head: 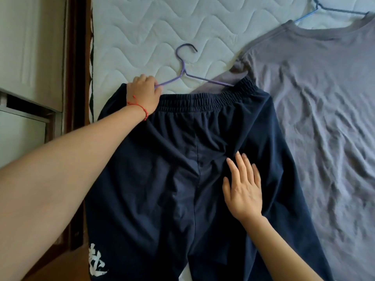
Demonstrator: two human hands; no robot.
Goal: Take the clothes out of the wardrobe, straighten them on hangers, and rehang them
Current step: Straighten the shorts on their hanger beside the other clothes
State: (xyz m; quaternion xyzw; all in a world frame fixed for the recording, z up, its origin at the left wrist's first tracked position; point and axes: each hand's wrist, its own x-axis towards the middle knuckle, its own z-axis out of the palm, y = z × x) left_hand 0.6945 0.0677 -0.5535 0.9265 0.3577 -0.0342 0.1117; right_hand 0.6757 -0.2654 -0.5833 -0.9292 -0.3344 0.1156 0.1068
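Observation:
Dark navy trousers [172,169] with an elastic waistband lie flat on a white quilted mattress [142,27]. A purple wire hanger [183,72] sits at the waistband, its hook pointing away from me and its lower part tucked inside the trousers. My left hand [144,94], with a red string on the wrist, grips the hanger's left arm together with the waistband corner. My right hand [243,185] rests flat with fingers spread on the trousers' seat. White printed characters [96,262] show on the left leg.
A grey T-shirt [314,98] lies on the mattress to the right, on a blue wire hanger [324,9] whose hook sticks out at the top. A dark wooden bed frame [78,78] runs down the left, with pale cabinet fronts [30,57] beyond it.

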